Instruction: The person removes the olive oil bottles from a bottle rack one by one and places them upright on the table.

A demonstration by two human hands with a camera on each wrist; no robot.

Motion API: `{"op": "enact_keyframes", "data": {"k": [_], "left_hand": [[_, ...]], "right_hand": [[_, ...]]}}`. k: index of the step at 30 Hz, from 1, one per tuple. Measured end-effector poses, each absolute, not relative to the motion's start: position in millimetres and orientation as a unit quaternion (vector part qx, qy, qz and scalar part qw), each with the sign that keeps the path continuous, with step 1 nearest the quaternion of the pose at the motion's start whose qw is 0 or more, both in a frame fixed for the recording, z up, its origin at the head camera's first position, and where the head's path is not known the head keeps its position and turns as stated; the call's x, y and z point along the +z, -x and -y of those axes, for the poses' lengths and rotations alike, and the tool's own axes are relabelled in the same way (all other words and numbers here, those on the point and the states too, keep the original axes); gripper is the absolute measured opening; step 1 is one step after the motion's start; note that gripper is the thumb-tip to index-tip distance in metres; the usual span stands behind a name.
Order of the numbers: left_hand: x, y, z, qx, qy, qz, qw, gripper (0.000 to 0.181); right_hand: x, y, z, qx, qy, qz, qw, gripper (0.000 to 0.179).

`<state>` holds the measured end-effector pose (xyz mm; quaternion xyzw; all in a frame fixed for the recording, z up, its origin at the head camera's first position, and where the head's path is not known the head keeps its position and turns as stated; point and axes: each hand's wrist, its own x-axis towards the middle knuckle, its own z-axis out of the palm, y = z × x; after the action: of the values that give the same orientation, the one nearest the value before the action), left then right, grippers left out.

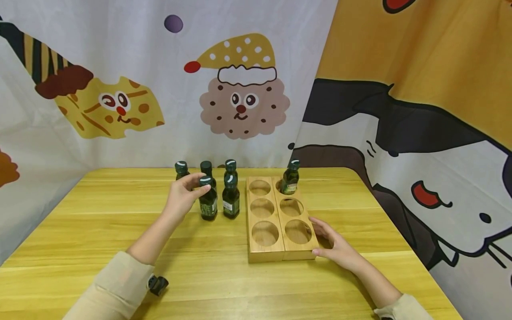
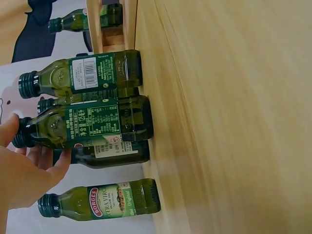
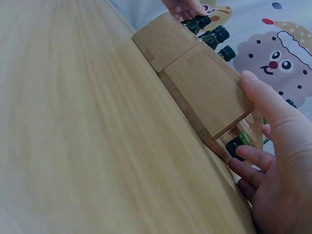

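My left hand pinches the dark green cap of a small olive oil bottle between thumb and fingers. This bottle is upright, its base at or close to the tabletop. Beside it stands another olive oil bottle, and several more are partly hidden behind. A wooden rack with two rows of round holes lies to their right. In its back right hole sits one olive oil bottle. With relaxed fingers, my right hand touches the rack's right side, the thumb at its front corner.
The wood-grain table ends at a printed cloth hanging behind. A labelled olive oil bottle stands apart from the others in the left wrist view. On my left cuff sits a small black device.
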<state>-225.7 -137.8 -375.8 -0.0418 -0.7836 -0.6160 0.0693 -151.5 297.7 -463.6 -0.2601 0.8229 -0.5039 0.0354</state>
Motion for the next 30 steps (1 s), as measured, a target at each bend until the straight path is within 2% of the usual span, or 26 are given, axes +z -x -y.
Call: {"op": "enact_keyframes", "data": {"k": [9,15,23,30], "left_hand": [[-376.0,226.8,139.5,-0.616,0.044,0.784,0.064,0.038],[-369.8,226.4,142.0,-0.596,0.041,0.801,0.044,0.048],[-344.7,215.8,130.4,-0.611,0.092,0.78,0.1,0.052],[-322.7,199.6,104.7,-0.634,0.116,0.756,0.113,0.05]], "right_hand": [[-460.5,150.9,-297.0,-0.505,0.266,-0.82,0.036,0.08],[-458.8,150.3,-295.7,-0.509,0.273,-0.815,0.036,0.081],[-460.2,150.9,-296.5,-0.503,0.273,-0.82,0.036,0.08],[-460.7,150.5,-296.6,-0.505,0.264,-0.821,0.037,0.079]]}}
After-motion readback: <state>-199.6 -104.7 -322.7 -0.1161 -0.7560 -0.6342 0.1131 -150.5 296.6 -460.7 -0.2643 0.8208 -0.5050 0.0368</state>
